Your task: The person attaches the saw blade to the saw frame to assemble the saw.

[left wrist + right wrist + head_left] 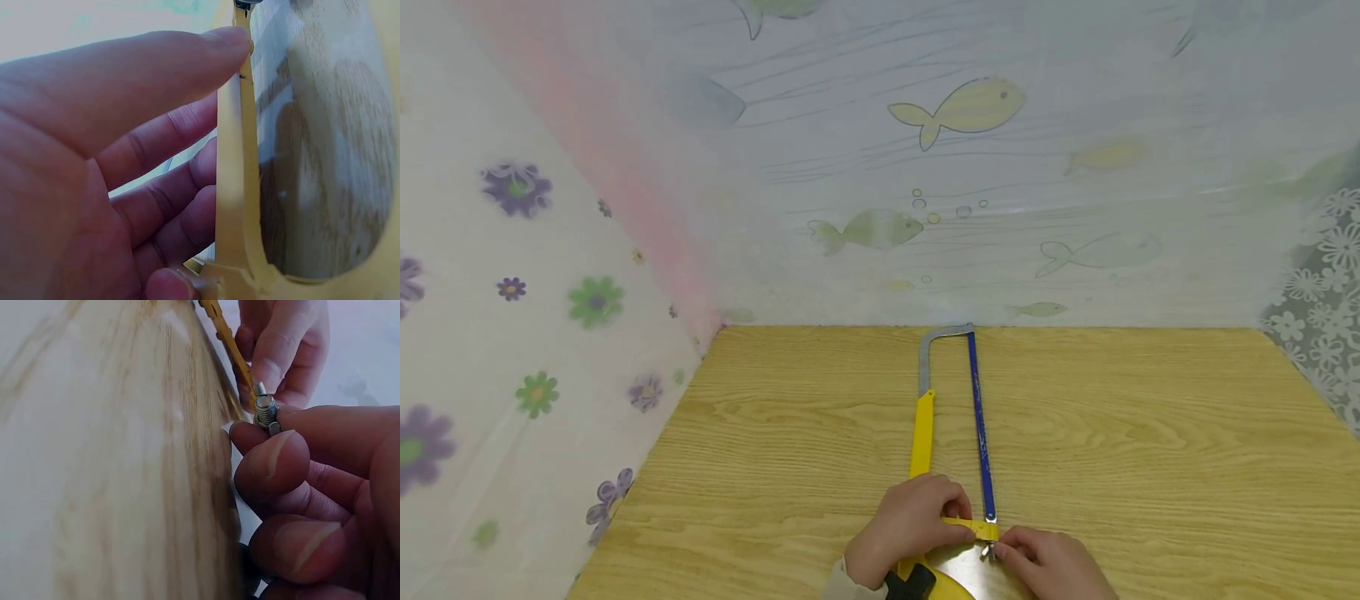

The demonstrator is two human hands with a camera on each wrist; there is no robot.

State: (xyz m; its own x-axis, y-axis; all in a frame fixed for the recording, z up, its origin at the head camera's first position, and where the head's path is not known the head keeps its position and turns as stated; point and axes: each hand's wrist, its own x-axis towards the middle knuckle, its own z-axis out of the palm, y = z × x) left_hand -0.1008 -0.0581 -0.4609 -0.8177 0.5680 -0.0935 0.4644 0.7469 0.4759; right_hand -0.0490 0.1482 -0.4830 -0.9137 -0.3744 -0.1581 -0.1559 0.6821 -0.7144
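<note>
A hacksaw [922, 433] lies on the wooden table, its grey steel bow pointing away and its blue blade [981, 433] on the right side. My left hand [913, 521] grips the yellow frame near the blade's near end; in the left wrist view the thumb [219, 53] presses one side of it and the fingers curl behind. At the wing nut [988, 552], just below the blade's end, my right hand [1054, 565] pinches with thumb and finger. The right wrist view shows the threaded bolt end [265, 409] by those fingertips. The left hand partly covers the frame.
The wooden table [790, 442] stretches to both sides of the saw. A fish-patterned sheet [850, 167] hangs behind it, touching close to the saw's far end. Flower-patterned sheeting [550, 333] stands at the left, and a lacy flower pattern [1326, 308] shows at the right.
</note>
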